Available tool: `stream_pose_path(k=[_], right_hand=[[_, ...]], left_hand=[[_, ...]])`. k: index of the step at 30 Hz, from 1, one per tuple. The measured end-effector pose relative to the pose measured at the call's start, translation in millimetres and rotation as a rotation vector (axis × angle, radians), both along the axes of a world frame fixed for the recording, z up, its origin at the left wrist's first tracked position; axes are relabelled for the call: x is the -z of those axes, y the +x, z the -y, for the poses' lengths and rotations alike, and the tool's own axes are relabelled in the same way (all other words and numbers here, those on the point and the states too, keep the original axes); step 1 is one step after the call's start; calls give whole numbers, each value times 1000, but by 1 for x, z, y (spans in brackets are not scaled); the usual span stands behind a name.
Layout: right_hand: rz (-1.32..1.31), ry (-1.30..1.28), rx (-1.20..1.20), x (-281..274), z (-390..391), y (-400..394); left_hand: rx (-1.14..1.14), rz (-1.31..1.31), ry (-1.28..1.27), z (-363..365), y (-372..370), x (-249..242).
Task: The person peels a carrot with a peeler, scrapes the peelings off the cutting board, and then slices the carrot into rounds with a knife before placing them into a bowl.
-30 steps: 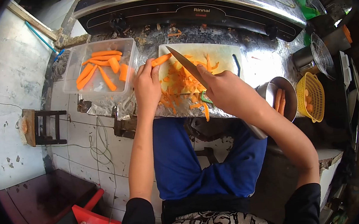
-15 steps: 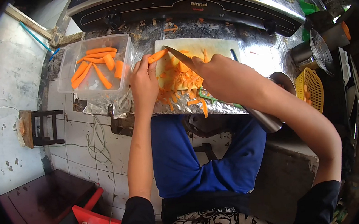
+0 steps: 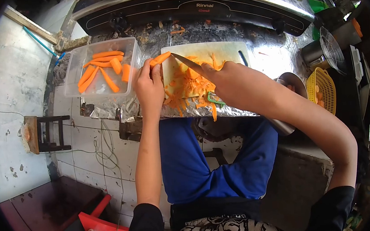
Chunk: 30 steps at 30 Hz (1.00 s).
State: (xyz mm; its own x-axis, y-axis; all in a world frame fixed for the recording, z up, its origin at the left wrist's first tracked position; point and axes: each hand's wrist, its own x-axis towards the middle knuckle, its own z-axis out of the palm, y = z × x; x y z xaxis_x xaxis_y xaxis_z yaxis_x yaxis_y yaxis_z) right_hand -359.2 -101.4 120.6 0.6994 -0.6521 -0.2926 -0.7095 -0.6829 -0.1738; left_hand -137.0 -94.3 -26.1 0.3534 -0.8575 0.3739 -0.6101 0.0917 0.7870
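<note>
My left hand [image 3: 148,85] is closed round a carrot piece [image 3: 161,57], whose tip points up and right over the left side of a white cutting board [image 3: 227,48]. In my right hand [image 3: 231,82] I grip a knife [image 3: 187,62], its tip right at the end of the carrot. Orange peelings [image 3: 191,88] are heaped on the board and spill over its front edge onto the foil. A green-handled peeler [image 3: 214,99] lies among them beneath my right hand. To the left, a clear plastic container [image 3: 71,88] holds several peeled carrot pieces [image 3: 110,80].
Behind the board stands a black gas stove [image 3: 153,17]. On the right are a metal pot [image 3: 295,80], partly behind my forearm, and a yellow basket [image 3: 323,91] with orange-brown items in it. A small wooden stool [image 3: 31,134] stands at the left wall.
The whole view has shifted slightly right and down. Both hands stay over the board with the carrot and knife, and the knife tip remains at the carrot's end.
</note>
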Motion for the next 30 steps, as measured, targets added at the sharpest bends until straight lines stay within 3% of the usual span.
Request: stream_pose_path(k=[1, 6, 8, 10, 14, 16, 17, 19, 22, 24, 27, 28, 30], right_hand=[[0, -81, -93, 5, 3, -4], [110, -125, -97, -16, 6, -21], [193, 17, 273, -30, -3, -22], [252, -29, 253, -23, -6, -37], [143, -87, 190, -15, -5, -64], [118, -150, 181, -13, 0, -74], [107, -191, 181, -12, 3, -78], [107, -202, 214, -12, 10, -82], [173, -229, 224, -16, 10, -82], [192, -241, 216, -15, 10, -81], [214, -227, 227, -14, 6, -84], [216, -229, 224, -13, 4, -85], [216, -215, 237, -12, 2, -87]], left_hand=[[-13, -11, -6, 0, 1, 1], [-23, -93, -10, -1, 4, 6], [-14, -104, -42, -1, 1, 3], [22, -107, -187, -8, -3, -4], [104, -306, -113, -44, -13, -31], [324, -825, -160, -58, -8, -43], [317, -811, -170, -63, -1, -50], [639, -1360, -136, -75, 15, -61], [783, -1420, -124, -87, 29, -76], [765, -1429, -122, -93, 34, -85], [550, -1078, -224, -97, 39, -101], [549, -1076, -227, -100, 42, -105], [343, -676, -286, -103, 51, -112]])
